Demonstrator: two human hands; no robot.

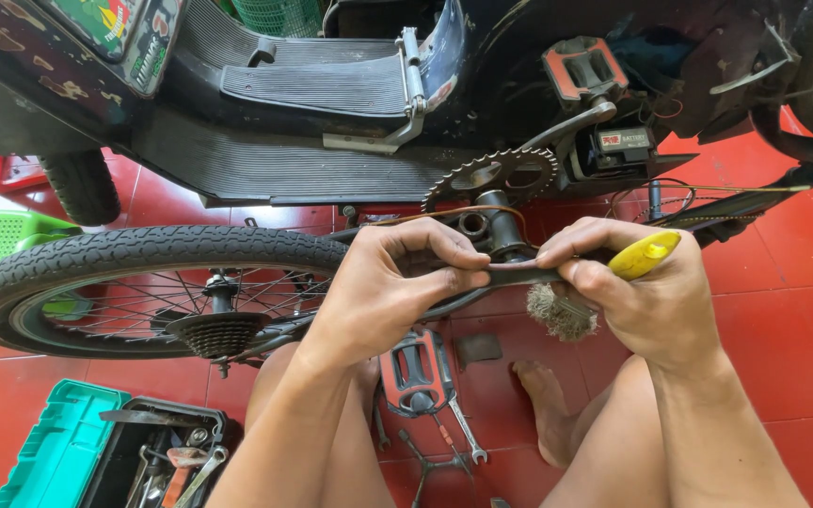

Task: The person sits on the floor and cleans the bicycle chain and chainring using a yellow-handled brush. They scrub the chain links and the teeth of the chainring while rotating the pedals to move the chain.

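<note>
My right hand [656, 301] grips a tool with a yellow handle [646, 254], and a worn, bristly brush head [557, 315] hangs below the fingers. My left hand [392, 282] pinches the dark metal end of that tool [519, 276] between thumb and fingers. Both hands are just in front of the bicycle's bottom bracket [496, 226] and its toothed chainring [491, 174]. A crank arm with a red-and-grey pedal [583, 68] rises to the upper right.
A detached wheel [143, 254] with a rear cassette [216, 331] lies at the left. A second pedal [416, 369], spanners [463, 433] and an open teal toolbox [68, 447] sit on the red tiled floor. A black scooter body [312, 103] stands behind.
</note>
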